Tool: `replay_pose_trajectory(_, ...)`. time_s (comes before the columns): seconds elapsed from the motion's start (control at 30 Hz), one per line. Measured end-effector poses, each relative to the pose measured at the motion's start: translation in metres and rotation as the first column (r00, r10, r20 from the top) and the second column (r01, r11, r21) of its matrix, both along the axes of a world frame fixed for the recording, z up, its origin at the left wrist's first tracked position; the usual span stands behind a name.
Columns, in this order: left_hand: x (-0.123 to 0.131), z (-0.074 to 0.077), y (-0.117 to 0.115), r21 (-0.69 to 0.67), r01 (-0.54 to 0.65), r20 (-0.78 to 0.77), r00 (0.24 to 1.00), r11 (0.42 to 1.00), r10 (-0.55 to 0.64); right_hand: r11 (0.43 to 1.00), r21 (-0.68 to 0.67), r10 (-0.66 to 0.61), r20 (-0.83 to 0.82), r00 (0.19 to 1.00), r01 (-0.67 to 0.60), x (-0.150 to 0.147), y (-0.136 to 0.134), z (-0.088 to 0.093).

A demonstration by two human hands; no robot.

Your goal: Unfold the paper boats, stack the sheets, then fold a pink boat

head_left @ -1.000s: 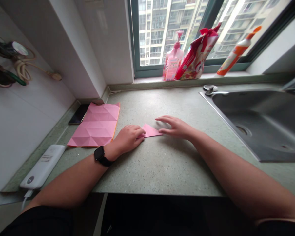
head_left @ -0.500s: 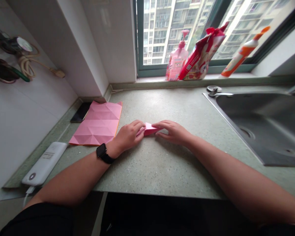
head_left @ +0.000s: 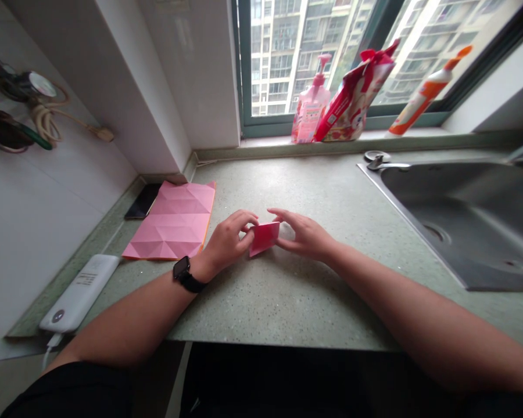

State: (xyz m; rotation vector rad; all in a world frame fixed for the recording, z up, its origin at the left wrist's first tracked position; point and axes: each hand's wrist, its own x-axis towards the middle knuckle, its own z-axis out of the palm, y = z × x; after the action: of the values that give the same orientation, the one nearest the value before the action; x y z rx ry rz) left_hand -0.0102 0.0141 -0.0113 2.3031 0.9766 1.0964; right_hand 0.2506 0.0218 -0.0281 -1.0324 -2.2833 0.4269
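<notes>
A small folded piece of pink paper [head_left: 265,237] stands tilted just over the countertop, its deeper pink face towards me. My left hand [head_left: 230,237], with a black watch [head_left: 183,271] on its wrist, pinches the paper's left edge between thumb and fingers. At the right edge, my right hand [head_left: 303,233] has its thumb against the paper and a finger behind the upper corner, while the index finger is raised. Left of my hands lies a larger creased pink sheet [head_left: 174,223] with an orange edge under it.
A dark phone-like slab [head_left: 142,201] lies partly beneath the creased sheet. Nearer on the left is a white power bank [head_left: 81,293] with a cable. A steel sink [head_left: 462,232] is set in the countertop [head_left: 287,307] at right. A pump bottle [head_left: 310,110] stands on the windowsill.
The folded paper has been tipped up, so its deeper pink face now shows towards me. My right hand's fingers have opened wider and its index finger has lifted.
</notes>
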Motion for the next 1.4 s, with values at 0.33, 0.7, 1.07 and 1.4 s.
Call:
replay_pose_trajectory(0.33, -0.002, -0.004, 0.006, -0.099, -0.129, 0.08, 0.987, 0.987, 0.137, 0.995, -0.049, -0.081, 0.042, 0.996, 0.083, 0.004, 0.003, 0.0)
replay_pose_trajectory(0.7, 0.0, -0.006, 0.006, -0.197, -0.035, 0.213, 0.974, 0.98, 0.078, 0.974, -0.225, -0.076, -0.258, 0.963, 0.016, 0.003, 0.006, 0.001)
replay_pose_trajectory(1.07, -0.005, -0.005, 0.008, -0.093, -0.038, 0.161, 0.986, 0.995, 0.053, 0.902, -0.419, -0.111, -0.454, 0.884, -0.102, 0.009, 0.016, 0.006)
replay_pose_trajectory(1.4, -0.006, -0.004, 0.005, -0.133, -0.031, -0.081, 0.997, 0.991, 0.02, 0.967, -0.256, -0.032, -0.092, 0.995, 0.008, 0.002, 0.008, 0.003)
